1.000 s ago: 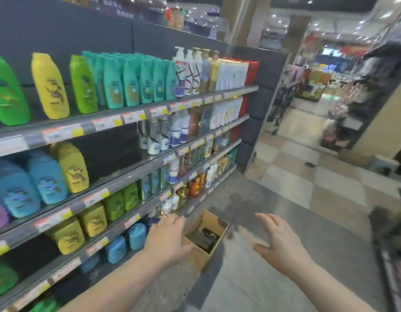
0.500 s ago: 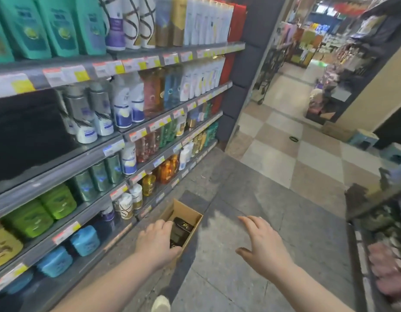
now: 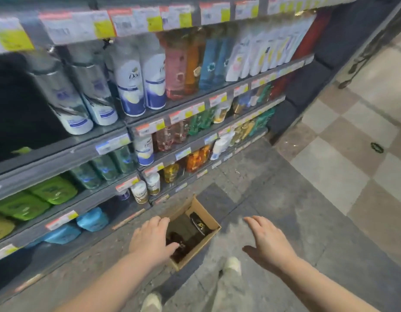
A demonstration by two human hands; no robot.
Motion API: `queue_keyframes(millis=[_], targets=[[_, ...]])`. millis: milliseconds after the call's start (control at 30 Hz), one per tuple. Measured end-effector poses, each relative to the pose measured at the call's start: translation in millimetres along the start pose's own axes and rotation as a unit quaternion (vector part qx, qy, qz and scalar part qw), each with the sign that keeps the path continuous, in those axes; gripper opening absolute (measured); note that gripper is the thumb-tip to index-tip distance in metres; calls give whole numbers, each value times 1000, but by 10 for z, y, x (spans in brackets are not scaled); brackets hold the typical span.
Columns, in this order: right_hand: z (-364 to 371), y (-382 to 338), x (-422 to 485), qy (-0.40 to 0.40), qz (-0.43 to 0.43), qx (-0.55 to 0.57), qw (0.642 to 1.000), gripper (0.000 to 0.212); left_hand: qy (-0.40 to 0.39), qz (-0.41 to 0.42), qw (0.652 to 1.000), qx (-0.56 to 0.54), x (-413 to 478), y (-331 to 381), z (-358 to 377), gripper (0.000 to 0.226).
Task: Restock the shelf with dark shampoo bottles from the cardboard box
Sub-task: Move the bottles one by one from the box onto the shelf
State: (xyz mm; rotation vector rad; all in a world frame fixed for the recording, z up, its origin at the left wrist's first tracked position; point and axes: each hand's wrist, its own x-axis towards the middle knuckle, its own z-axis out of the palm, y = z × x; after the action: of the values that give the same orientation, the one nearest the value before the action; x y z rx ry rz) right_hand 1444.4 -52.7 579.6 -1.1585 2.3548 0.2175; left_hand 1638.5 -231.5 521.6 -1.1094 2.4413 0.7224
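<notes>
Shelving (image 3: 60,152) is seen running along the left of the head view, its tiers edged with price tags (image 3: 132,23). Silver-and-white bottles (image 3: 82,97) are stood upright on one tier, with white-and-blue bottles (image 3: 138,82) just beside them to the right. Pink, orange and blue bottles are ranged further along. Green bottles (image 3: 48,194) and light blue bottles (image 3: 91,219) are set out on the lower tiers at the left.

The cardboard box (image 3: 195,251) is set on the grey floor (image 3: 273,188), near the foot of the shelving, with its top open. Dark shampoo bottles (image 3: 198,222) are seen lying inside it (one with a gold mark at the far end, another dark shape at the near end, blurred).

The left hand (image 3: 150,239) is held over the left rim of the box, with fingers loosely extended and nothing gripped. Its thumb is pointed at the near bottle, though contact cannot be made out. The right hand (image 3: 267,242) is spread wide, palm down, above the floor to the right of the box and apart from it, with nothing held. Two pale shoes (image 3: 233,264) are glimpsed below the forearms. Checkered tiles (image 3: 330,176) are laid further to the right.
</notes>
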Motion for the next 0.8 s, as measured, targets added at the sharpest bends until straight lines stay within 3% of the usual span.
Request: queue_keyframes(millis=[233, 400, 600, 800], targets=[[275, 341, 1595, -108, -141, -58, 982, 67, 4, -165, 983, -76, 599, 123, 598, 73], [820, 317, 2537, -152, -195, -69, 966, 60, -17, -228, 965, -132, 1132, 158, 1290, 75], [2084, 159, 3358, -204, -230, -77, 949, 64, -23, -254, 955, -150, 1730, -120, 2328, 77], [3586, 106, 4002, -273, -224, -99, 930, 46, -37, -257, 949, -179, 2226, -374, 3401, 74]])
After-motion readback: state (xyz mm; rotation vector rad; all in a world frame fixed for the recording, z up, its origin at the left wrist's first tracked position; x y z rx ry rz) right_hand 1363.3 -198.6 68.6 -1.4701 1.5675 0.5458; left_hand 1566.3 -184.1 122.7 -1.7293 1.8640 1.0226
